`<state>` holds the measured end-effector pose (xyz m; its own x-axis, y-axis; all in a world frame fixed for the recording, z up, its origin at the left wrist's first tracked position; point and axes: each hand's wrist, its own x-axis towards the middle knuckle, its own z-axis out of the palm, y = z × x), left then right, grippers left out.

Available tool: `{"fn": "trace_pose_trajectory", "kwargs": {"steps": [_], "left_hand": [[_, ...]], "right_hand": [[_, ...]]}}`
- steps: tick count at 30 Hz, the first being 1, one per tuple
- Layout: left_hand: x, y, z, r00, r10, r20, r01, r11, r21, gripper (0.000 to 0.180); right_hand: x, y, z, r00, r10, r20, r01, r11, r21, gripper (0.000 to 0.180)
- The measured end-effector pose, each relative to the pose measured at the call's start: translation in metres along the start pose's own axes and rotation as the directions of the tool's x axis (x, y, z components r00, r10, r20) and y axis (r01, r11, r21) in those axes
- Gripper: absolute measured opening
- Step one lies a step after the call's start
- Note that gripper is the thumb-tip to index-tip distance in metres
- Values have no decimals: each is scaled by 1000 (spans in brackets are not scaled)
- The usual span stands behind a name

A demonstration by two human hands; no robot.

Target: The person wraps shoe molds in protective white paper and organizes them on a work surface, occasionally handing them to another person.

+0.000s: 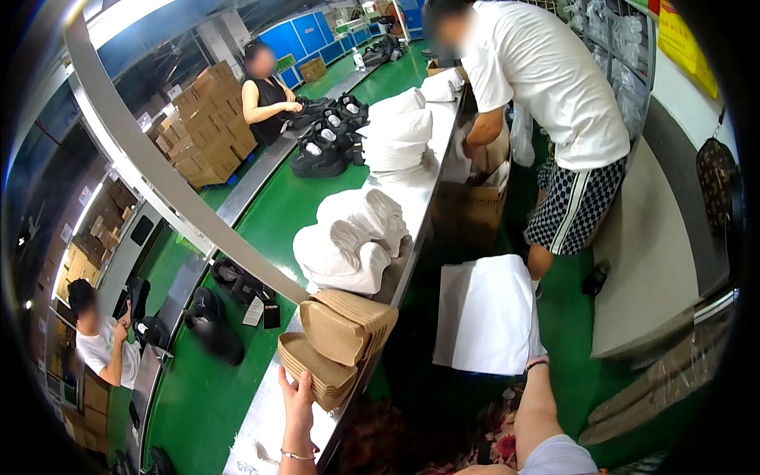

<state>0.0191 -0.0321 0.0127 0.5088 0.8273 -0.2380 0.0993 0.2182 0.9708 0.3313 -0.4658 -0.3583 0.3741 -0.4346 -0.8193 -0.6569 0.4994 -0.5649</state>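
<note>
My left hand [297, 400] has its fingers apart, by the near end of stacked brown molded-pulp inserts [324, 358] on the metal ledge; it appears to touch them without wrapping round any. Off the ledge, to the right, my right hand [539, 348] grips a sheaf of white paper sheets [484, 317] by its near right corner. Most of that hand's fingers are hidden by the paper. White paper-wrapped bundles [342, 252] sit just beyond the inserts, and what is inside them cannot be seen.
Black shoes [321, 154] stand on the green conveyor belt [265, 186] beyond the ledge [269, 431]. A slanting white post [174, 190] crosses the left side. A co-worker in a white shirt [546, 87] bends over an open carton [471, 210]. Two other people work across the belt.
</note>
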Motion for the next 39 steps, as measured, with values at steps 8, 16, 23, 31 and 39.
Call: {"fn": "trace_pose_trajectory", "kwargs": {"steps": [8,16,23,31,39], "left_hand": [[4,-1,-4,998,13,64,0,979,-205,77],[20,-9,4,989,77,124,-43,966,-256,69],[30,-14,-17,999,30,-35,-39,949,-314,84],[17,-12,-16,988,78,-134,-96,986,-134,92],[-77,22,3,724,672,-152,-571,709,414,63]], "right_hand": [[-147,-12,27,136,-934,332,850,-62,-524,41],[-364,3,121,-102,-694,713,967,98,234,56],[-412,-13,133,-44,-714,699,950,186,250,54],[-362,-59,59,-14,-758,653,994,61,92,47],[-399,-154,1,-259,-843,471,961,-273,39,31]]}}
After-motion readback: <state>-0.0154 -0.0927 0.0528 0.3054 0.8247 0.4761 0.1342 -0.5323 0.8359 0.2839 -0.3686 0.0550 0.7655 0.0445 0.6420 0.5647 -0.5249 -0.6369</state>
